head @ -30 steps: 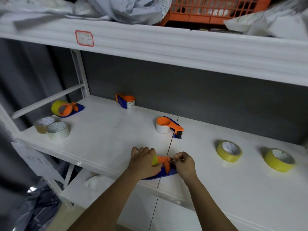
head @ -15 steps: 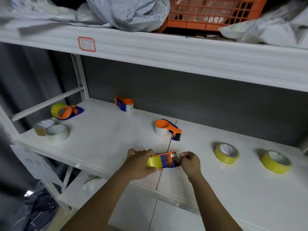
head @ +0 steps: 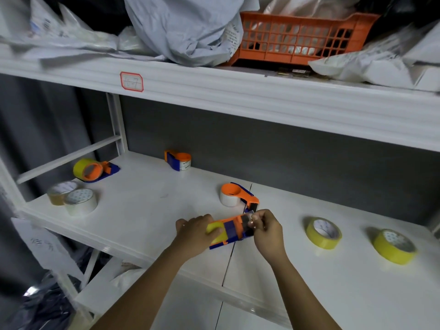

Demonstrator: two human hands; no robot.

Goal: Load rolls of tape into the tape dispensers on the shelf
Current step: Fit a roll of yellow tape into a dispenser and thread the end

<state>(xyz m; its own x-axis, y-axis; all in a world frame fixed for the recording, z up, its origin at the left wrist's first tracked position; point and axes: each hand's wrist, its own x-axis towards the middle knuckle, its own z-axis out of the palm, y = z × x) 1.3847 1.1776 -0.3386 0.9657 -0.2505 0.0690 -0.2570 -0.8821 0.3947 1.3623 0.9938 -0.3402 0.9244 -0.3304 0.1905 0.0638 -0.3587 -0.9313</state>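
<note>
An orange and blue tape dispenser (head: 234, 231) loaded with a yellow roll (head: 213, 228) lies near the front of the white shelf (head: 142, 206). My left hand (head: 198, 232) grips its roll end. My right hand (head: 265, 228) pinches the clear tape end at the dispenser's blade end. Three more dispensers stand on the shelf: one with a white roll (head: 238, 195) just behind my hands, one with a yellow roll (head: 92, 170) at the far left, one (head: 178, 159) at the back wall.
Two loose yellow rolls (head: 323, 232) (head: 394, 245) lie to the right. A brown roll (head: 59, 192) and a white roll (head: 81, 201) sit at the left edge. An orange basket (head: 297, 38) and plastic bags fill the upper shelf.
The dispenser has been turned from lying flat onto its side and lifted slightly. My right hand has drawn the tape end across the blade end. The view has tilted upward.
</note>
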